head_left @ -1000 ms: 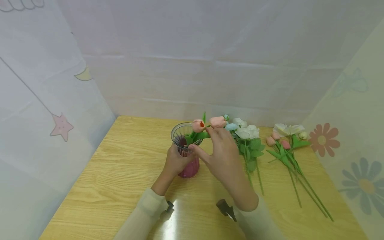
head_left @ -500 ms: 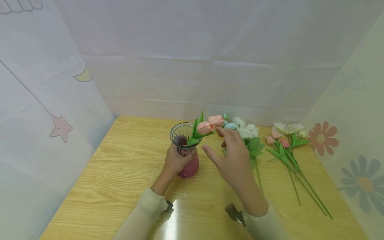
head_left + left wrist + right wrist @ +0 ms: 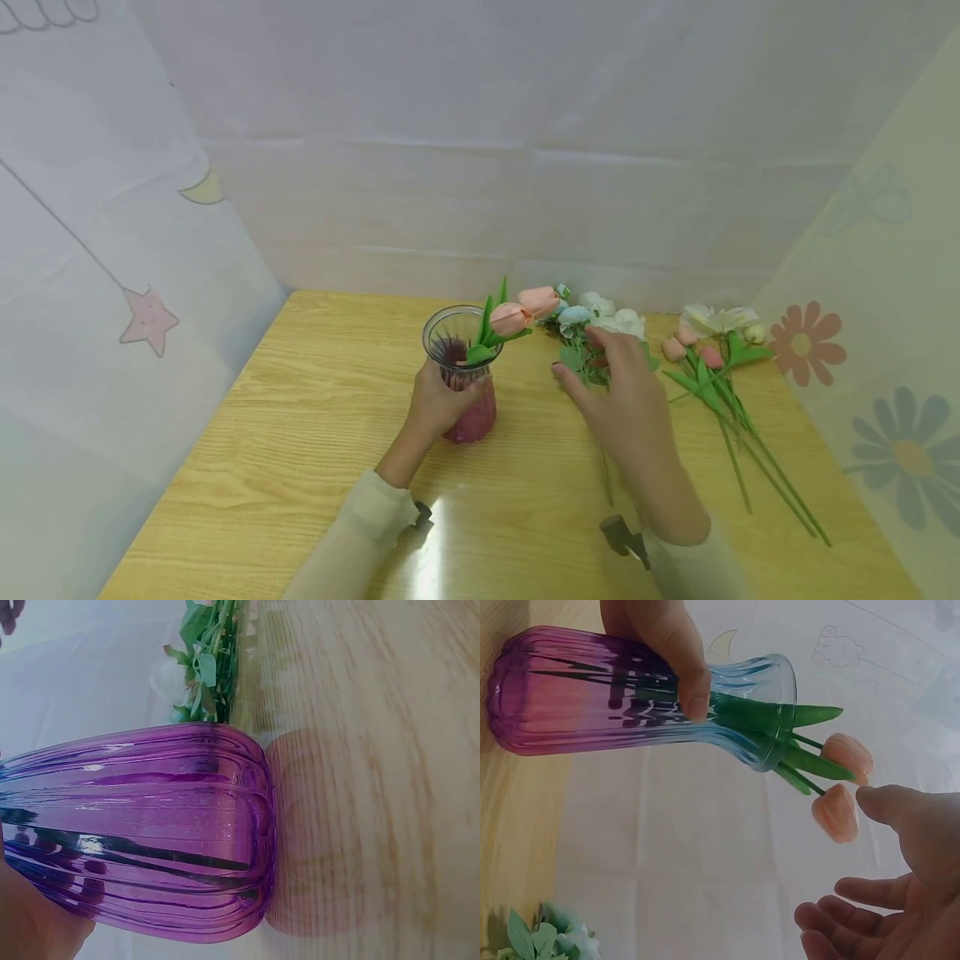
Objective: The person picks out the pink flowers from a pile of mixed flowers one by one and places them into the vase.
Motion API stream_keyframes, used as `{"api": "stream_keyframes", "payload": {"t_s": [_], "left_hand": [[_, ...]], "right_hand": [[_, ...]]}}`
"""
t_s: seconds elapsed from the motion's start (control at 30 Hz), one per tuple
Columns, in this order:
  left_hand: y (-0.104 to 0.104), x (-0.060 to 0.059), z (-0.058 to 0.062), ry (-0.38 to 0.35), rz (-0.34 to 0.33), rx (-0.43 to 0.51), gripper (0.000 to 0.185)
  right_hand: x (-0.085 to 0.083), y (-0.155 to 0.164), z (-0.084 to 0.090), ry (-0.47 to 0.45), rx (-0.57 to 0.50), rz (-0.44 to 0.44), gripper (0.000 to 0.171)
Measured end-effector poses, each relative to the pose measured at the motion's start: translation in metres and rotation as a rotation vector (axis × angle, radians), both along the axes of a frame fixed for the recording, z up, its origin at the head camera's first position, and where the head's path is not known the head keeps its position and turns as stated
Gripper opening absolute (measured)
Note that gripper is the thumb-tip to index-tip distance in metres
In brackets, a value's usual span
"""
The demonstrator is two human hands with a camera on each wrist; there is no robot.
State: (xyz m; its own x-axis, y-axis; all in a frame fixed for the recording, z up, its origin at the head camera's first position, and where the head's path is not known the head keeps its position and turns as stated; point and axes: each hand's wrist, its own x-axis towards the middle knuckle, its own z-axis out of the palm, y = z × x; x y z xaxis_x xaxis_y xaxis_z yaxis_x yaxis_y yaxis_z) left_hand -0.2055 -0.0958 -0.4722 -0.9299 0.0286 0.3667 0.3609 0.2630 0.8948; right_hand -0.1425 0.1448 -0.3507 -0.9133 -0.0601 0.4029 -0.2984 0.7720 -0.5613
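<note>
A ribbed glass vase (image 3: 472, 417), purple-pink below and bluish clear at its flared rim, stands upright on the table. My left hand (image 3: 438, 400) grips it around the neck, the thumb across the front. Two peach tulips (image 3: 840, 814) with green leaves lean out over the rim toward the right, and their stems show through the glass in the right wrist view. My right hand (image 3: 626, 404) holds nothing; its thumb and fingers are spread apart. It hovers over the white and pale blue flowers (image 3: 576, 317), hiding part of their leaves and stems.
Farther right on the wooden table (image 3: 315, 450) lie pink tulips (image 3: 711, 358) and a white lily-like flower (image 3: 720, 320), their long stems pointing toward me. A pale cloth backdrop (image 3: 420, 167) rises behind and at both sides.
My right hand has let go of the tulips and moved right, toward the white and blue flowers. The tulips now rest against the rim. My left hand keeps its grip on the vase.
</note>
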Motion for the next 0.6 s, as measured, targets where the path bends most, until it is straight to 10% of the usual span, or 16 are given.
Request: {"api": "stream_keyframes", "payload": {"t_s": [0.6], "left_hand": [[0.001, 0.001, 0.003, -0.039, 0.01, 0.002, 0.063]], "right_hand": [[-0.005, 0.059, -0.04, -0.192, 0.103, -0.056, 0.062]]}}
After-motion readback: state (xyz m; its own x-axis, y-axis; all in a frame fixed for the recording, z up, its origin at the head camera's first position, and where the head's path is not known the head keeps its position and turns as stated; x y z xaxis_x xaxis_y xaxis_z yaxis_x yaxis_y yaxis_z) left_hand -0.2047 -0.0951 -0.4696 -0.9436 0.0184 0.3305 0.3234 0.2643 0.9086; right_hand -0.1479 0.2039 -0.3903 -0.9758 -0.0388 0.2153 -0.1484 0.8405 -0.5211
